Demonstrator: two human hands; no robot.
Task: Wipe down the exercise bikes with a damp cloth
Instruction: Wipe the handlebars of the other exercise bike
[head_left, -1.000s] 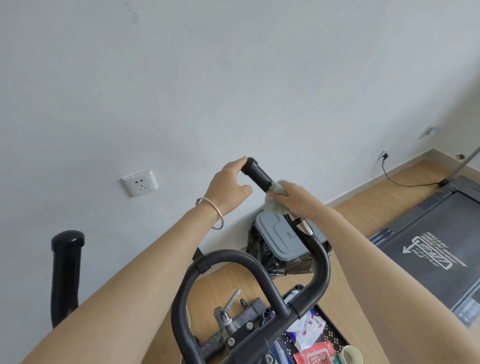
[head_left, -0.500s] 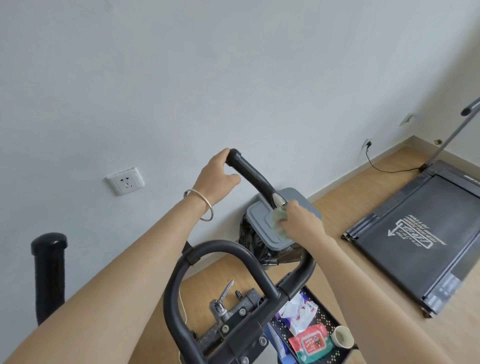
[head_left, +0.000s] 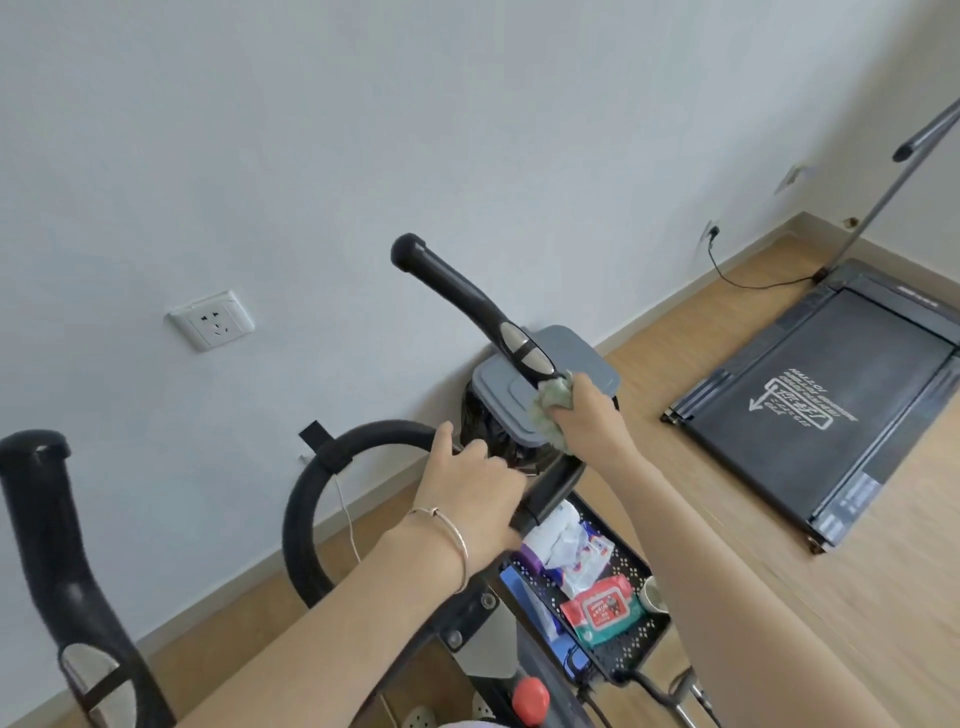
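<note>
The exercise bike's black right handlebar (head_left: 457, 291) rises up and to the left, with a silver sensor plate on it. My right hand (head_left: 587, 421) is closed around a pale green cloth (head_left: 551, 406), pressed on the bar just below that plate. My left hand (head_left: 470, 488), a thin bangle on the wrist, grips the curved black centre bar (head_left: 332, 467) where it meets the handlebar's lower bend. The bike's left handlebar (head_left: 47, 545) stands at the lower left. A red knob (head_left: 531, 696) shows on the frame below.
A grey-lidded bin (head_left: 587, 358) with a black bag stands against the white wall behind the bar. A black mesh tray (head_left: 639, 566) holds wipes packs and a cup. A flat treadmill (head_left: 841, 415) lies on the wooden floor at right. A wall socket (head_left: 210, 319) is at left.
My right hand slid the cloth down the handlebar, from near the tip to below the sensor plate. My left hand let go of the bar's tip and moved down onto the centre bar.
</note>
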